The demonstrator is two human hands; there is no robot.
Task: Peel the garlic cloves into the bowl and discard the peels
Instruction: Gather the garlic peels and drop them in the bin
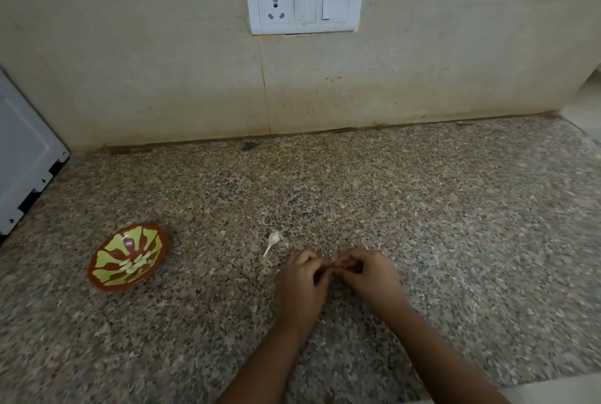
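Together, left hand [302, 276] and right hand [367, 270] curl fingertip-to-fingertip, seemingly pinching a garlic clove [332, 263].

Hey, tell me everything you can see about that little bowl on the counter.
The bowl is small, round and shallow, reddish-brown with yellow-green patches fanning out from its centre; its material is unclear. It sits upright on the speckled granite counter, near a white appliance. A few pale peeled garlic cloves lie inside. Neither the left hand nor the right hand touches it.
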